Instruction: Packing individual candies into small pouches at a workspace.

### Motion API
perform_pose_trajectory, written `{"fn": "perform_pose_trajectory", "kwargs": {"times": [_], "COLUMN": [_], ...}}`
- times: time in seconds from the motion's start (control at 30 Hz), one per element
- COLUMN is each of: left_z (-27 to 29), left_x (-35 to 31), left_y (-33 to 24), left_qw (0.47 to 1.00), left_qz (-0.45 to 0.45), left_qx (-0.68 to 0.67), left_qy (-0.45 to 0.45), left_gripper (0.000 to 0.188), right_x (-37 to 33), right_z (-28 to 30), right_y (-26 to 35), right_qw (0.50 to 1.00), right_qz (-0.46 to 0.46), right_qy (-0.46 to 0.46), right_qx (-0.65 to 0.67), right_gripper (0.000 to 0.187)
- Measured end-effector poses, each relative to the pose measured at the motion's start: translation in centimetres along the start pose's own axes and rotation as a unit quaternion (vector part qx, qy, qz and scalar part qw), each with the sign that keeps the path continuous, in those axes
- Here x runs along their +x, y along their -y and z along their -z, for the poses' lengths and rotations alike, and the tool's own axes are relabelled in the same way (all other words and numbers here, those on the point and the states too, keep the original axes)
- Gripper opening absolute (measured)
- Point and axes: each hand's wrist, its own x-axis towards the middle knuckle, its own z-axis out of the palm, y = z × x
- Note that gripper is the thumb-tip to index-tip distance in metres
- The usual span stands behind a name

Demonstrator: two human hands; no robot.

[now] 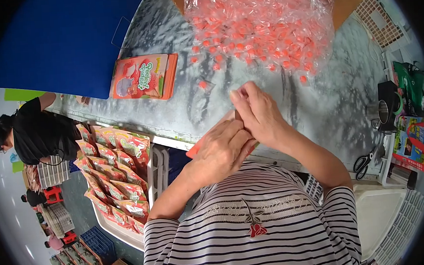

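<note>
A pinkish-red pouch (pixel 197 147) is held low over the table's front edge, mostly hidden by my hands. My left hand (pixel 221 147) is wrapped round it with bent fingers. My right hand (pixel 262 115) is closed at the pouch's upper end, touching the left fingers; its thumb and forefinger come together above. Beyond them lies a large heap of red candies in clear wrappers (pixel 259 27), spilling from a cardboard box. One loose wrapped candy (pixel 203 85) lies left of my hands, and another (pixel 303 79) to the right. Further left is a stack of flat printed pouches (pixel 143 77).
A white crate (pixel 153 184) of filled pouches (pixel 112 172) stands at the left below the table edge. A blue panel (pixel 60 39) covers the far left. Black-handled scissors (pixel 363 164) and a tape roll (pixel 376 112) are at the right. A person in black (pixel 39 128) works at left.
</note>
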Motion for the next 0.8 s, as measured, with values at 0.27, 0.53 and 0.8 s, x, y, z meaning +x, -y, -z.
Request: {"fn": "perform_pose_trajectory", "kwargs": {"times": [0.27, 0.53, 0.8], "left_z": [1.0, 1.9, 4.1], "left_x": [-1.1, -2.1, -5.1], "left_y": [1.0, 0.1, 1.0], "left_qw": [0.998, 0.999, 0.985], "left_qz": [0.055, 0.011, 0.151], "left_qx": [0.021, 0.031, 0.039], "left_qy": [-0.007, -0.032, -0.079], "left_gripper": [0.020, 0.019, 0.013], "right_x": [-2.7, -0.4, 10.1], "right_z": [2.9, 2.3, -3.0], "right_y": [1.7, 0.5, -8.1], "right_qw": [0.963, 0.900, 0.978], "right_qz": [-0.054, -0.015, 0.113], "right_qy": [0.229, 0.338, 0.025], "right_qx": [0.132, 0.273, -0.173], "right_gripper": [0.050, 0.038, 0.086]}}
